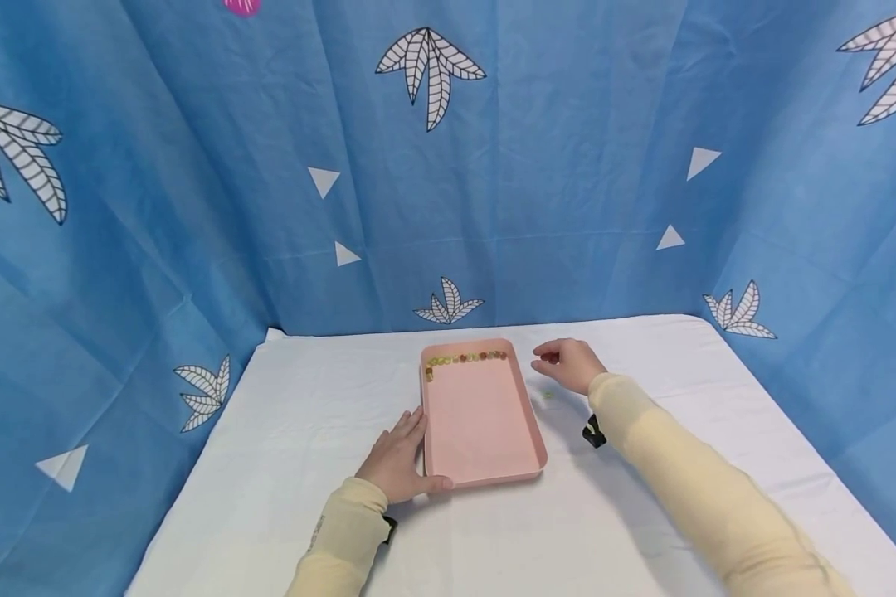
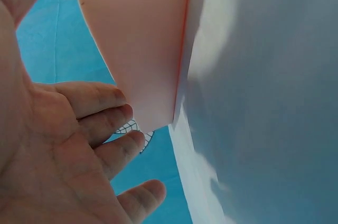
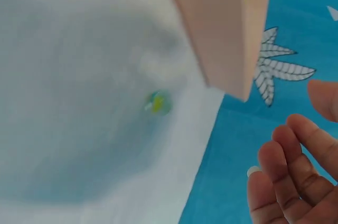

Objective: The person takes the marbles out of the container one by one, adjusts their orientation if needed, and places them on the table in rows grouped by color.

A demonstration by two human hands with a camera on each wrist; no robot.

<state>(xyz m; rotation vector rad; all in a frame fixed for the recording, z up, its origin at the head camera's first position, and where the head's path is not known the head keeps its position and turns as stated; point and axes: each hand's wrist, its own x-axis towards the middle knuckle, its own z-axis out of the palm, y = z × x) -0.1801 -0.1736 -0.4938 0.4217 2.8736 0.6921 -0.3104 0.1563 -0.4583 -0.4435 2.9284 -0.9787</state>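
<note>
Cream sleeves (image 1: 679,456) reach in over the white cloth (image 1: 493,539). Left hand (image 1: 398,458) lies spread beside the pink tray (image 1: 481,423), thumb at its near edge; the tray looks light and fairly stiff, best steadied by its walls. On the cloth just right of the tray sits a loose marble (image 1: 548,395), probably hard, slippery and apt to roll, so best pinched across its sides. Beyond it, the right hand (image 1: 571,365) hovers, fingers loosely bent, thumb apart, nothing visible between. More marbles (image 1: 463,358) line the tray's far wall, before a blue curtain (image 1: 567,166).
</note>
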